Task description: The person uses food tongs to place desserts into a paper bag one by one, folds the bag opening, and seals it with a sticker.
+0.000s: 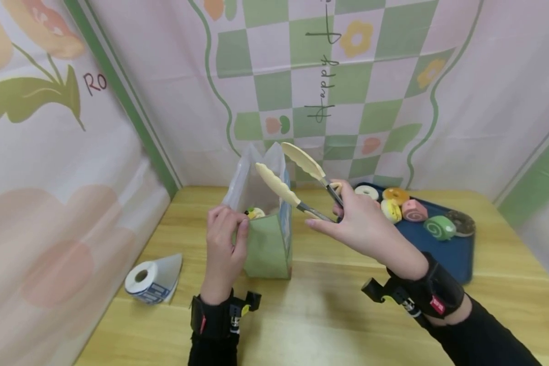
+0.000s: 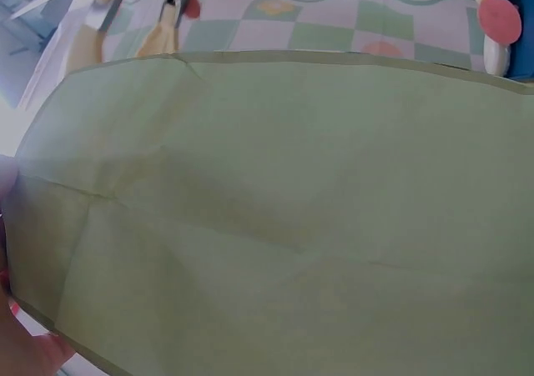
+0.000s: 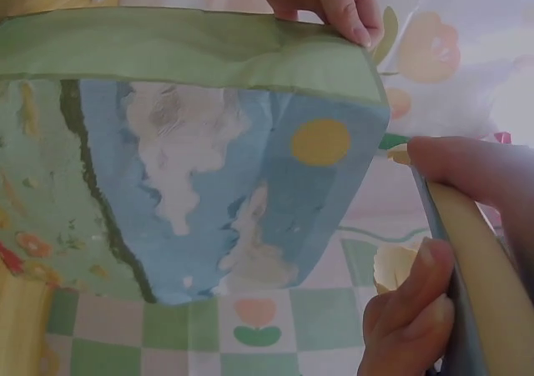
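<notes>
A green and blue paper bag [image 1: 267, 244] stands open on the wooden table [image 1: 329, 315], with a yellow toy pastry [image 1: 255, 213] showing inside. My left hand [image 1: 224, 239] pinches the bag's near left rim; its fingers [image 3: 329, 1] show at the rim in the right wrist view. The bag's green side [image 2: 275, 218] fills the left wrist view. My right hand [image 1: 361, 223] grips cream-tipped tongs [image 1: 297, 183] above the bag's right side. The tongs' tips are apart and hold nothing.
A dark blue tray [image 1: 453, 254] at the right carries several toy donuts and roll cakes [image 1: 439, 227]. A roll of paper tape [image 1: 151, 282] lies at the left near the patterned cloth wall [image 1: 64, 168]. Cloth walls enclose the table at the back and left.
</notes>
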A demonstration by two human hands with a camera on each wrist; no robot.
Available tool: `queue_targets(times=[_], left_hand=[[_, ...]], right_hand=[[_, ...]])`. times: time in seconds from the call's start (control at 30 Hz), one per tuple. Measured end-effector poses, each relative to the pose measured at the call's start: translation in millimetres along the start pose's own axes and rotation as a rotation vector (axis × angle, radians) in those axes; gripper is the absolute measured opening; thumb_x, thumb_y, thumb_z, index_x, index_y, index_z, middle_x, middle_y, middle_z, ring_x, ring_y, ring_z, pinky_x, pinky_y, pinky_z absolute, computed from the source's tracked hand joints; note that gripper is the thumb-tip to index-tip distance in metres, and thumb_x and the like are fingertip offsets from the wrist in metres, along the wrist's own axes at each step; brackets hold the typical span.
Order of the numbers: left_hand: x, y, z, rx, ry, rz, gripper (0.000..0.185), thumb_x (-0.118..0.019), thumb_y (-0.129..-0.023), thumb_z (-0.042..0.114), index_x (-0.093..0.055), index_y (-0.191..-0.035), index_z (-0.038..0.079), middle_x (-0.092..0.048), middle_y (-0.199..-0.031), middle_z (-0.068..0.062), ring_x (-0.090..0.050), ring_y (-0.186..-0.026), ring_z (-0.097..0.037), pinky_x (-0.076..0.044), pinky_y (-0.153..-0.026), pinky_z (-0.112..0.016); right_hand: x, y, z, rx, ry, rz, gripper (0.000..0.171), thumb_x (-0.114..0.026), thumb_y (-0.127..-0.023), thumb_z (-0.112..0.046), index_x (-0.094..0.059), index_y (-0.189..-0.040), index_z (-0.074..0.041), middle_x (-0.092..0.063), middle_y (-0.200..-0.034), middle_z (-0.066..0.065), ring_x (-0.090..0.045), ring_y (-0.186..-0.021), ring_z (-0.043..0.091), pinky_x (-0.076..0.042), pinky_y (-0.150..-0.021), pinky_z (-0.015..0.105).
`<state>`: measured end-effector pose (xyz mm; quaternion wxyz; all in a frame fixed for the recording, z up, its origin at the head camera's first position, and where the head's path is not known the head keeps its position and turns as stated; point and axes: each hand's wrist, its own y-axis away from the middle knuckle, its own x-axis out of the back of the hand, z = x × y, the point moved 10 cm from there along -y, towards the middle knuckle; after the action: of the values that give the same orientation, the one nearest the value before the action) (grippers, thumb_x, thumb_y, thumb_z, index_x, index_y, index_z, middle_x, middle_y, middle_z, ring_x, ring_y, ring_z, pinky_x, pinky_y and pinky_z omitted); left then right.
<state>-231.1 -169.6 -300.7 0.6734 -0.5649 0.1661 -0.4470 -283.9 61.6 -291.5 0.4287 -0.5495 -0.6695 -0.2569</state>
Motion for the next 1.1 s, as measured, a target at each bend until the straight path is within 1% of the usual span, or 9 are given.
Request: queue_targets(times=[0.2, 0.3, 0.43, 0.53, 0.6, 0.67, 0.83, 0.9, 1.1], left_hand=[[-0.2, -0.2, 1.7, -0.008, -0.002, 0.007, 0.035, -0.046, -0.103, 0.027, -0.059, -0.080, 0.004, -0.057, -0.075, -0.006, -0.051, -0.079, -0.022, -0.038, -0.093, -0.043], [-0.3, 0.1, 1.9, -0.013, -0.001, 0.009, 0.036, -0.046, -0.103, 0.027, -0.059, -0.080, 0.004, -0.056, -0.074, -0.006, -0.051, -0.077, -0.021, -0.038, -0.093, -0.043], [-0.5, 0.3, 2.2, -0.016, 0.005, 0.012, 0.035, -0.046, -0.103, 0.027, -0.059, -0.080, 0.004, -0.056, -0.074, -0.006, -0.051, -0.077, -0.021, -0.038, -0.093, -0.043], [-0.8, 0.4, 2.4, -0.016, 0.007, 0.013, 0.034, -0.047, -0.103, 0.026, -0.059, -0.080, 0.004, -0.056, -0.074, -0.006, -0.051, -0.077, -0.021, -0.038, -0.093, -0.043], [-1.2, 0.3, 2.5, -0.017, 0.008, 0.012, 0.034, -0.047, -0.103, 0.025, -0.059, -0.080, 0.003, -0.056, -0.074, -0.006, -0.051, -0.078, -0.021, -0.038, -0.093, -0.043], [-1.4, 0.5, 2.4, -0.016, 0.009, 0.011, 0.033, -0.047, -0.103, 0.025, -0.058, -0.080, 0.003, -0.056, -0.075, -0.006, -0.051, -0.078, -0.021, -0.038, -0.093, -0.043], [-1.9, 0.5, 2.2, -0.016, 0.010, 0.011, 0.033, -0.047, -0.103, 0.024, -0.058, -0.080, 0.003, -0.057, -0.075, -0.006, -0.052, -0.079, -0.022, -0.037, -0.093, -0.044], [-2.1, 0.4, 2.0, -0.015, 0.008, 0.011, 0.033, -0.047, -0.103, 0.025, -0.058, -0.080, 0.003, -0.057, -0.075, -0.006, -0.051, -0.079, -0.022, -0.037, -0.093, -0.044], [-2.9, 0.3, 0.7, -0.004, 0.004, 0.008, 0.034, -0.046, -0.103, 0.027, -0.058, -0.080, 0.004, -0.056, -0.075, -0.006, -0.051, -0.078, -0.021, -0.037, -0.093, -0.043]], right_hand=[[1, 5, 20, -0.033, -0.059, -0.007, 0.079, -0.063, -0.078, -0.072, -0.037, -0.120, -0.011, -0.043, -0.076, 0.005, -0.040, -0.057, 0.017, -0.033, -0.055, 0.029], [2, 7, 30, -0.057, -0.065, 0.007, 0.083, -0.064, -0.079, -0.071, -0.037, -0.128, -0.009, -0.043, -0.075, 0.005, -0.039, -0.055, 0.018, -0.033, -0.053, 0.029], [2, 11, 46, -0.100, -0.066, 0.020, 0.081, -0.064, -0.079, -0.071, -0.039, -0.122, -0.007, -0.043, -0.073, 0.005, -0.040, -0.053, 0.018, -0.033, -0.050, 0.029], [1, 14, 59, -0.130, -0.062, 0.028, 0.075, -0.063, -0.078, -0.073, -0.039, -0.105, -0.008, -0.041, -0.072, 0.006, -0.039, -0.052, 0.019, -0.032, -0.048, 0.029], [0, 16, 67, -0.144, -0.068, 0.033, 0.074, -0.062, -0.078, -0.074, -0.039, -0.103, -0.008, -0.041, -0.073, 0.007, -0.039, -0.053, 0.020, -0.032, -0.048, 0.030], [0, 18, 75, -0.157, -0.080, 0.035, 0.076, -0.062, -0.077, -0.074, -0.041, -0.111, -0.009, -0.042, -0.077, 0.007, -0.039, -0.056, 0.020, -0.032, -0.049, 0.030], [-2, 24, 96, -0.201, -0.071, 0.035, 0.083, -0.061, -0.078, -0.074, -0.039, -0.118, -0.006, -0.042, -0.076, 0.007, -0.038, -0.053, 0.018, -0.032, -0.047, 0.030], [-3, 25, 104, -0.214, -0.049, 0.039, 0.082, -0.060, -0.078, -0.075, -0.039, -0.112, -0.004, -0.041, -0.073, 0.007, -0.038, -0.051, 0.018, -0.032, -0.045, 0.030], [-2, 28, 119, -0.233, -0.023, 0.056, 0.083, -0.060, -0.077, -0.076, -0.039, -0.111, -0.003, -0.044, -0.077, 0.009, -0.044, -0.057, 0.020, -0.033, -0.049, 0.031]])
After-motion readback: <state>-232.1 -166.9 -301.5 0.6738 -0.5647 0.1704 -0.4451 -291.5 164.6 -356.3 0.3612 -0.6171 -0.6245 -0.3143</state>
